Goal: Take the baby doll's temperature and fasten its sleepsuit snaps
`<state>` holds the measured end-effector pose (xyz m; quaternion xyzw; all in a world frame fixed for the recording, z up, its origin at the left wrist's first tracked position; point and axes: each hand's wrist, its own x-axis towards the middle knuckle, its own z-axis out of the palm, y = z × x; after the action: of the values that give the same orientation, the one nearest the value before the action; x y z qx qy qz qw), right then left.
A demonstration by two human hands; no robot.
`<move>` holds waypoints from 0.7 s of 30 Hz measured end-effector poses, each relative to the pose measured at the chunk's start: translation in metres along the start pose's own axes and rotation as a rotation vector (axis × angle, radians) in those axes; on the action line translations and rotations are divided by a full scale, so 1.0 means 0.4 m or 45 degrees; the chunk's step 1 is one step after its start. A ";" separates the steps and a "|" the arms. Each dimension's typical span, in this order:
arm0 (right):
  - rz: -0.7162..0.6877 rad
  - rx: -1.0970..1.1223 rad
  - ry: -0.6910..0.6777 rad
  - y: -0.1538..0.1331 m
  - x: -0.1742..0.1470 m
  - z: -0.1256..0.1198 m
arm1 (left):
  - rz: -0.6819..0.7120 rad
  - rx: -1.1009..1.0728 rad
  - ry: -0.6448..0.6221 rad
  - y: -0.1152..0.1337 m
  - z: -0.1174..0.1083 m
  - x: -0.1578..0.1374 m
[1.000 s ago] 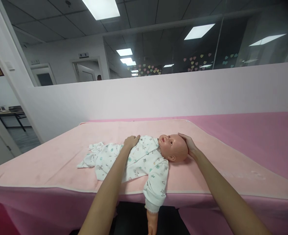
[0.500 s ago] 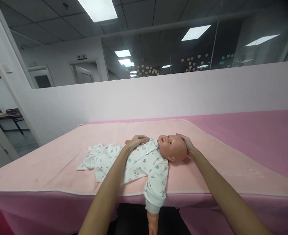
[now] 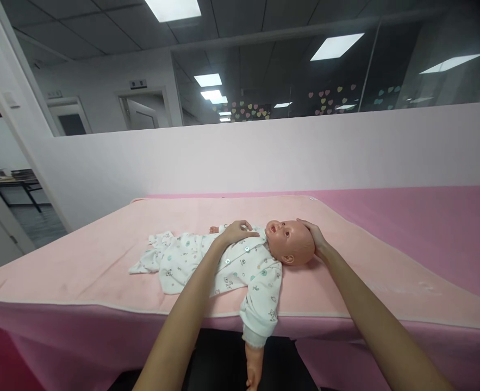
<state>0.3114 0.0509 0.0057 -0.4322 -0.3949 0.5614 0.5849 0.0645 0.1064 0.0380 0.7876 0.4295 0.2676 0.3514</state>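
Note:
A baby doll (image 3: 235, 266) lies on its back across a peach blanket (image 3: 80, 266), dressed in a white printed outfit with buttons. Its head (image 3: 300, 244) is on the right, tilted so the side with an ear faces me. My left hand (image 3: 238, 232) rests on the doll's upper chest, thumb apart from the fingers, which curve over the far side. Against the crown of the head lies my right hand (image 3: 315, 238), its fingers stretched along the far side and partly hidden. One doll arm (image 3: 260, 315) hangs over the near edge; the other hand (image 3: 214, 229) shows beyond the body.
The blanket covers a pink-draped table (image 3: 439, 217) that meets a white half wall (image 3: 240, 157) with glass above. A black surface (image 3: 219, 358) is below the near edge. At the far left, a doorway shows a desk (image 3: 15, 182).
My left hand has shifted slightly right and up the doll's chest, and its thumb now stands out from the fingers. My right hand remains at the head. The view has tilted slightly.

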 end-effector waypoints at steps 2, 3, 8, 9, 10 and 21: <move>0.025 -0.010 -0.022 -0.003 -0.004 0.005 | 0.075 -0.170 -0.060 -0.003 -0.007 -0.009; 0.040 -0.001 -0.025 -0.007 -0.008 0.009 | 0.124 -0.267 -0.097 -0.003 -0.012 -0.015; 0.090 0.056 0.000 -0.020 -0.028 0.027 | 0.265 -0.468 -0.270 0.011 -0.027 -0.044; 0.094 0.061 -0.005 -0.020 -0.028 0.027 | 0.280 -0.424 -0.317 0.016 -0.025 -0.047; 0.100 0.069 -0.020 -0.018 -0.027 0.025 | 0.288 -0.362 -0.358 0.022 -0.022 -0.049; -0.024 -0.036 0.001 0.020 0.029 -0.023 | 0.245 -0.139 -0.208 0.021 0.011 -0.034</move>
<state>0.3181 0.0620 -0.0051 -0.4368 -0.4066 0.5502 0.5841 0.0652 0.0901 0.0403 0.8241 0.3068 0.2580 0.4002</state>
